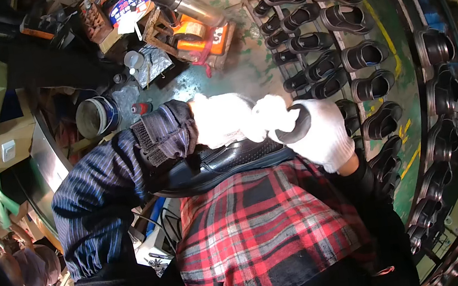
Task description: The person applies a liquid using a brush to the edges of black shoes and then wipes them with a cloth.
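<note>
Head view: gloved hands worked a black shoe [226, 163] over a plaid lap.
Left hand [220, 121] pressed the shoe down; right hand [320, 131] gripped a dark pad [300, 124]. Loosening either risked the shoe sliding off.

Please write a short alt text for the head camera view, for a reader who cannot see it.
Two white-gloved hands, left hand and right hand, hold a black perforated leather shoe over a red plaid cloth on the lap. Racks of black shoes stand on the green floor beyond.

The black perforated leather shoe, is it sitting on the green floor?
No, the black perforated leather shoe lies across the red plaid cloth on the person's lap, held between the white-gloved left hand and right hand.
</note>
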`<state>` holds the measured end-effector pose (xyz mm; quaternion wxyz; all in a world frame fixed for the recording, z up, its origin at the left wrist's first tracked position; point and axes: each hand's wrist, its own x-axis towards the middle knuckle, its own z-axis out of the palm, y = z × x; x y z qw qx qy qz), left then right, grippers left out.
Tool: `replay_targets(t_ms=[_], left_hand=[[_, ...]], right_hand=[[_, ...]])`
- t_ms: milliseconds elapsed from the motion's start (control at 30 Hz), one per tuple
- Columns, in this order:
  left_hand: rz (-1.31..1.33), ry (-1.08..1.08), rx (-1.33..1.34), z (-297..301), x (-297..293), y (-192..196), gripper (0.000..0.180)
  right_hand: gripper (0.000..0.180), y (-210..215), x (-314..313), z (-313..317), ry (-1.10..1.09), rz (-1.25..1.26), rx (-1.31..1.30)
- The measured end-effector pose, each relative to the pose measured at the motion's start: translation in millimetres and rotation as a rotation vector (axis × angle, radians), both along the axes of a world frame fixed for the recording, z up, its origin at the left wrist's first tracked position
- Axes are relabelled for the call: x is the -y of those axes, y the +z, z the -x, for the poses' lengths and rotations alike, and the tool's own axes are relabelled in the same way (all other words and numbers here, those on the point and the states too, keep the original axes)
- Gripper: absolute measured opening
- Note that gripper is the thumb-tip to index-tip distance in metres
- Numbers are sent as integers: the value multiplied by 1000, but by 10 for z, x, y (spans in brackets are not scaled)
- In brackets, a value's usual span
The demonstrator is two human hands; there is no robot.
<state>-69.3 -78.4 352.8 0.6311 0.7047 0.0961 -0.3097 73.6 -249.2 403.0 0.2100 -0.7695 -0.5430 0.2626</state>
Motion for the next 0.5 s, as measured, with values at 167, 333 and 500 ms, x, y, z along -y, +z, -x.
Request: replay_targets(t_ms=[167,333,500], left_hand=[[684,153,-35,59,80,-178,36],[-140,-129,535,-39,5,362,38],[416,274,243,139,-32,333,11]], right_hand=[[5,115,-61,-211,-386,-168,-768],[9,-56,15,-388,-666,-188,-966],[21,-78,36,-528,-623,-442,-1101]])
